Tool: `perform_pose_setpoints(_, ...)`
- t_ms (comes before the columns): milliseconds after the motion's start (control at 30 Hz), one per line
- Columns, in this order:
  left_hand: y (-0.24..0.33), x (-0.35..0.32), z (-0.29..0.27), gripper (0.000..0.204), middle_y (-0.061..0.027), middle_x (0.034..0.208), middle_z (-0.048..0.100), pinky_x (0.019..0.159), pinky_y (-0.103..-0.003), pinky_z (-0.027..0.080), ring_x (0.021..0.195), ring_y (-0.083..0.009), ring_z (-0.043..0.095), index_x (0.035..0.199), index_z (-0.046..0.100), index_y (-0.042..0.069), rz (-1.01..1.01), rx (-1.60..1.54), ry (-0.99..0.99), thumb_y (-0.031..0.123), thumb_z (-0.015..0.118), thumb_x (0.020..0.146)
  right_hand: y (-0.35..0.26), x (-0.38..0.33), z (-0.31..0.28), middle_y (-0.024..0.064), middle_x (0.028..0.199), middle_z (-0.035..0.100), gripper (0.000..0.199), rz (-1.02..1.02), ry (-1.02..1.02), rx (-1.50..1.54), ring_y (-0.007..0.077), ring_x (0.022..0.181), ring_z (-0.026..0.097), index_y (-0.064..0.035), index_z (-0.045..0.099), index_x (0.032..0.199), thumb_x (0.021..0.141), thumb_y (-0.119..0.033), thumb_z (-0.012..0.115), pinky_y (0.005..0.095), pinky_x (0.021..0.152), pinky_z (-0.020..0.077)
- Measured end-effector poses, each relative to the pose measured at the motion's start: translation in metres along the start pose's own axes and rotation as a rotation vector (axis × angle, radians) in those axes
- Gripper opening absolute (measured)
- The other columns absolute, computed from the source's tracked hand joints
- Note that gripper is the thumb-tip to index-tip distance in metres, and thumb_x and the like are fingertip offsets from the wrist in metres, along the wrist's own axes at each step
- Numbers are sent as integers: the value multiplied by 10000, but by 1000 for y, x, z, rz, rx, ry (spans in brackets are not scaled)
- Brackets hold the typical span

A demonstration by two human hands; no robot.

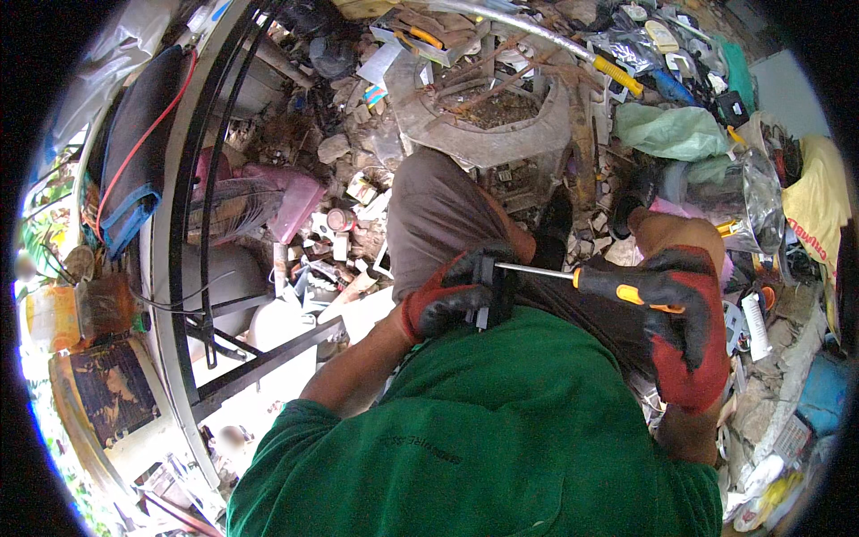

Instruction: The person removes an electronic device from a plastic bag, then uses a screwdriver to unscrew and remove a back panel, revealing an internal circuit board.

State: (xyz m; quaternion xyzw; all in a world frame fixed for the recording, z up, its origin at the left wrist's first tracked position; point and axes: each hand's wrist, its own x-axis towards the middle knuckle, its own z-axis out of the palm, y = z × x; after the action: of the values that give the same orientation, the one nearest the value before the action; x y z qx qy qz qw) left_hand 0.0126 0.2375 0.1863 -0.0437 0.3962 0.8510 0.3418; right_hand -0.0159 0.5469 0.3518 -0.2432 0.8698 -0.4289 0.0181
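Observation:
My right hand [687,327], in a red and black work glove, is closed around the black and yellow handle of a screwdriver [540,271]. Its metal shaft points left, and the tip meets a small black block-shaped part [503,291]. That part is gripped by my left hand [452,295], gloved the same way, close against the green shirt at my lap. A grey piece shows at the lower end of the black part. What kind of device it is, I cannot tell. The exact spot where the tip touches is too small to make out.
A dark metal frame [174,224] stands on my left. Small scrap pieces [340,233] litter the ground ahead. Beyond my knees lies a grey frame with a round opening [488,148]. A pipe with a yellow grip [617,76] and a green plastic bag [671,132] lie far right.

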Motion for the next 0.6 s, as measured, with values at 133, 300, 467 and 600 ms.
perform_pose_setpoints(133, -7, -6, -7, 521, -38, 1033, 617, 723, -276, 489, 857, -127, 596, 1331, 460, 58, 47, 2, 27, 174, 663, 865, -1, 9, 11, 225, 1171, 561, 516, 95, 65, 108, 378, 1056, 568, 5, 489, 1253, 771, -174, 536, 429, 935, 436)
perform_pose_setpoints(300, -9, -9, -15, 552, -42, 1016, 614, 683, -270, 482, 820, -138, 594, 1361, 431, 64, -56, 64, 155, 171, 660, 871, 3, 4, -4, 199, 1133, 604, 481, 181, -61, -235, 353, 1047, 593, 19, 511, 1230, 842, -264, 508, 416, 935, 443)
perform_pose_setpoints(467, -22, -2, -26, 676, -83, 1136, 599, 775, -309, 512, 929, -183, 614, 1436, 350, 73, -17, -45, 104, 122, 671, 842, 13, 12, 0, 252, 1151, 570, 551, -212, -41, -14, 400, 981, 599, -12, 482, 1258, 743, -128, 642, 454, 876, 464)
perform_pose_setpoints(600, -11, 1, -4, 649, -92, 1164, 600, 818, -337, 510, 962, -197, 616, 1415, 368, 58, 21, -87, 122, 116, 664, 840, 4, 3, 4, 243, 1108, 574, 580, 30, 55, 168, 409, 984, 599, -4, 450, 1261, 728, -109, 655, 461, 859, 473)
